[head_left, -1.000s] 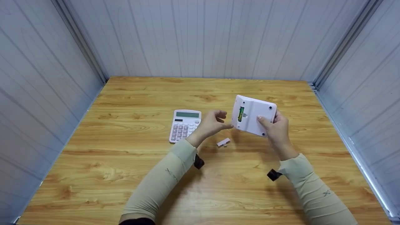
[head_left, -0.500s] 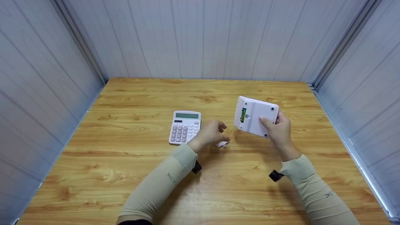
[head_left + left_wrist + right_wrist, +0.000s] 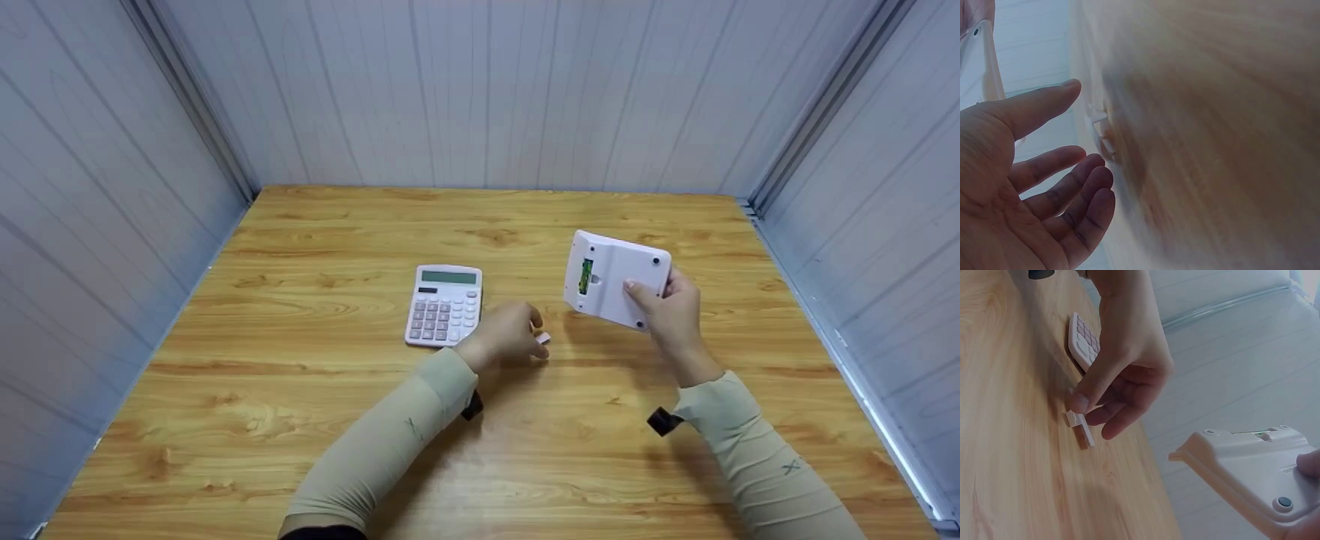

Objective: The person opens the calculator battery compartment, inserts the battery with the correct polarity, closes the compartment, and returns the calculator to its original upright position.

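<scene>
My right hand [image 3: 673, 319] grips a pale pink calculator [image 3: 619, 277] by one edge, its thumb pressed on the back. The back faces up toward the head camera, and a green battery [image 3: 585, 276] shows in its uncovered slot. Low over the table, my left hand [image 3: 506, 331] reaches around a small pale battery cover [image 3: 544, 339], partly hidden by the fingers in the head view. In the left wrist view, thumb and fingers are spread apart, with the cover [image 3: 1099, 117] lying beyond their tips. The right wrist view shows the cover [image 3: 1088, 432] on the wood under the fingertips.
A second calculator [image 3: 430, 307] lies face up on the wooden table [image 3: 300, 420], left of my left hand and partly behind it. Pale panel walls [image 3: 487, 90] enclose the table at the back and both sides.
My left hand has moved away from the held calculator, down and toward me, to the battery cover. The right hand and its calculator have shifted slightly right.
</scene>
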`<state>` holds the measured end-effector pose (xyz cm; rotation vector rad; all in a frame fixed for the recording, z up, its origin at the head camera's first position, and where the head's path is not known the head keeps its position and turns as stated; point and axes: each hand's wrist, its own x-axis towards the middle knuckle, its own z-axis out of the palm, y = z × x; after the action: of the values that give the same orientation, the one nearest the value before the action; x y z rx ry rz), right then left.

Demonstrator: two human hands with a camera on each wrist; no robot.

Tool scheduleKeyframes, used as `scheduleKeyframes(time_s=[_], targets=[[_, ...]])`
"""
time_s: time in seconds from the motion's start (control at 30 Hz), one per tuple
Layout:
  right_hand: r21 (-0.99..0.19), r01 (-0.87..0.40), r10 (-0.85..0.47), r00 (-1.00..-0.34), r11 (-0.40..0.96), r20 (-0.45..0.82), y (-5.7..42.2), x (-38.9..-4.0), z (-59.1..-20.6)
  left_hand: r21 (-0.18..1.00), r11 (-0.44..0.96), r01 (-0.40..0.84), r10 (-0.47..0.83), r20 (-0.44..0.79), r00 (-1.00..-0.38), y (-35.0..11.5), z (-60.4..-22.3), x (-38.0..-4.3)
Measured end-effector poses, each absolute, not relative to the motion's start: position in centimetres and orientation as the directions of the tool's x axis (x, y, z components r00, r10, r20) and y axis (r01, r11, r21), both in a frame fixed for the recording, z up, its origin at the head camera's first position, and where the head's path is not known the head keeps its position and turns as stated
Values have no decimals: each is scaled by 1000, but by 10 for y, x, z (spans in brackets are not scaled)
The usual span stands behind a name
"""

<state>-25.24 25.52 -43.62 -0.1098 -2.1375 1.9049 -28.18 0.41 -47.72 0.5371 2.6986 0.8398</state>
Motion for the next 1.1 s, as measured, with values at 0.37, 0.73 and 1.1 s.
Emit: scheduleKeyframes(time_s=[0.37,0.73,1.1], targets=[[-980,-94,231,-964,178,135,255,-252,-437,500,796,342,459,-130,-879,7,-483,-286],[-977,-58,230,-968,204,105,254,-251,-436,494,810,316,448,-174,-877,10,-480,-287],[-972,-70,236,-964,224,124,256,-252,-440,681,701,211,412,-146,-899,4,-476,-288]])
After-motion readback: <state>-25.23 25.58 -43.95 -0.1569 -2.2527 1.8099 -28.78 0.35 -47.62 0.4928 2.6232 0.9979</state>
